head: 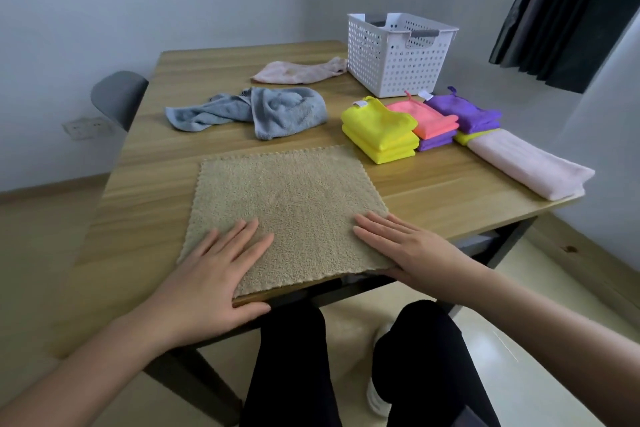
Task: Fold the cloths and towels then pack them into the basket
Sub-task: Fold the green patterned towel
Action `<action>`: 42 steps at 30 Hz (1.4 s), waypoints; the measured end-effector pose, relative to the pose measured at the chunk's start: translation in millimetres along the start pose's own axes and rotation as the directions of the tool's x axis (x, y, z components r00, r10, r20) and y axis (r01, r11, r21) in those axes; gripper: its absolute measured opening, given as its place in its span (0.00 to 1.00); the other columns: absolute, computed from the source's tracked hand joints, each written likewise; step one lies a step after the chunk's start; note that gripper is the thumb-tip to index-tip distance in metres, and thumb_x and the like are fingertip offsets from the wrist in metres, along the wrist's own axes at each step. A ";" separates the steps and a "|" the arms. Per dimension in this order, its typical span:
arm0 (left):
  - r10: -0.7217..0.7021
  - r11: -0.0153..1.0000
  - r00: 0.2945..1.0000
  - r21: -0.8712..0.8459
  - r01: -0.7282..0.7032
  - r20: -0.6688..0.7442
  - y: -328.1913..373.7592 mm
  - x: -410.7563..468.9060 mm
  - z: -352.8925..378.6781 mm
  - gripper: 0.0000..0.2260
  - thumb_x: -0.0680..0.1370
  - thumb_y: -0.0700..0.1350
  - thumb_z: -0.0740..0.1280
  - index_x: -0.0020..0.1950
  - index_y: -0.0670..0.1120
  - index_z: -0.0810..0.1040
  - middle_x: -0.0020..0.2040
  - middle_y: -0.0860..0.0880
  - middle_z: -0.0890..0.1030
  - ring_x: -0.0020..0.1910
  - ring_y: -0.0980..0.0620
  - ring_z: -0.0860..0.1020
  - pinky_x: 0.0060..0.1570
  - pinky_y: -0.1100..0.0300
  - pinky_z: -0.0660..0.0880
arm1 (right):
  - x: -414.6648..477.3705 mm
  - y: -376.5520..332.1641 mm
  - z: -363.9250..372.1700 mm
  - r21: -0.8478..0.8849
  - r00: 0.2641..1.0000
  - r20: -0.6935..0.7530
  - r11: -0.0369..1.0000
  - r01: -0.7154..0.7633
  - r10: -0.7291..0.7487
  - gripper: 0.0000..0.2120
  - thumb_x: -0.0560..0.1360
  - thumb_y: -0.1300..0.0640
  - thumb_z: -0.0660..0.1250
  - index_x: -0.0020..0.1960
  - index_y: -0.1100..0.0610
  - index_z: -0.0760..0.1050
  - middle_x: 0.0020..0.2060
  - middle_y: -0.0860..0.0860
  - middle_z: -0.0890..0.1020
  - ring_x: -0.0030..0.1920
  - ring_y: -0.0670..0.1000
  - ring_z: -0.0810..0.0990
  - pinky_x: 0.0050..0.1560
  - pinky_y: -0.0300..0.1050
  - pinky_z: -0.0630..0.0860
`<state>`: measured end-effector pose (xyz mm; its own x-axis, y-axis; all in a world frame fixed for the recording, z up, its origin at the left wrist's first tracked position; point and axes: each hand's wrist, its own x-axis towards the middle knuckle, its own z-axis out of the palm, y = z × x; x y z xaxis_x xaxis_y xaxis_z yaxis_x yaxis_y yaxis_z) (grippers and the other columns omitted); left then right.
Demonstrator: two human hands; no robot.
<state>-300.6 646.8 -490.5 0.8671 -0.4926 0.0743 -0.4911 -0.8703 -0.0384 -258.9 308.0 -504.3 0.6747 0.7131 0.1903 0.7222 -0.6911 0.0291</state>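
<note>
Cloth, tan (291,198): spread flat and unfolded at near edge of desk (149,177), directly under both grips. Left grip (214,274): fingers straight, palm down, pressed on near left corner; thumb off the cloth, against desk edge. Right grip (405,246): fingers straight and together, palm down, pressed on near right corner. Nothing clasped in either.

Cloth surface: fuzzy pile, scalloped hem, roughly square; near hem level with desk edge.

Farther back: crumpled grey-blue towel (277,111); limp pale pink cloth (298,73) just beside white perforated basket (391,55). To the right: folded yellow stack (381,130), coral cloth (429,120) and purple cloth (467,113) touching side by side; folded pink towel (526,166) at right desk edge.

Basket interior: hidden by walls. Near cloth corners: covered by grips.
</note>
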 end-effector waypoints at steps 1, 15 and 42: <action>0.010 1.000 1.000 0.010 -0.010 -0.017 0.5 -4.4 0.8 0.39 0.72 0.73 0.49 0.78 0.54 0.50 0.78 0.49 0.51 0.76 0.52 0.51 0.72 0.59 0.41 | -3.7 0.9 -0.8 0.018 1.000 -0.011 1.000 0.004 -0.004 0.27 0.81 0.43 0.46 0.75 0.55 0.55 0.74 0.52 0.62 0.74 0.52 0.60 0.73 0.49 0.58; -0.367 0.676 0.903 -0.731 0.093 -0.224 -16.6 -21.7 -27.8 0.07 0.74 0.48 0.70 0.43 0.62 0.80 0.39 0.58 0.82 0.37 0.59 0.79 0.37 0.65 0.73 | 11.0 2.4 -52.2 0.541 0.870 -0.054 0.747 -0.386 0.489 0.11 0.77 0.59 0.64 0.36 0.56 0.73 0.28 0.49 0.73 0.31 0.45 0.68 0.34 0.41 0.64; -0.720 0.693 0.678 -0.097 0.715 -0.145 -99.5 136.4 -9.8 0.11 0.81 0.45 0.56 0.45 0.42 0.74 0.33 0.48 0.73 0.31 0.49 0.71 0.27 0.58 0.62 | 188.6 53.7 0.4 0.032 0.634 -0.055 0.636 -0.771 0.771 0.07 0.79 0.62 0.53 0.54 0.59 0.67 0.50 0.58 0.80 0.51 0.62 0.79 0.39 0.45 0.67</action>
<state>-134.2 666.3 -466.8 0.9298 0.2929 0.2228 0.2714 -0.9546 0.1226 -92.8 405.4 -467.3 0.9764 -0.0875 0.1975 -0.0560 -0.9855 -0.1601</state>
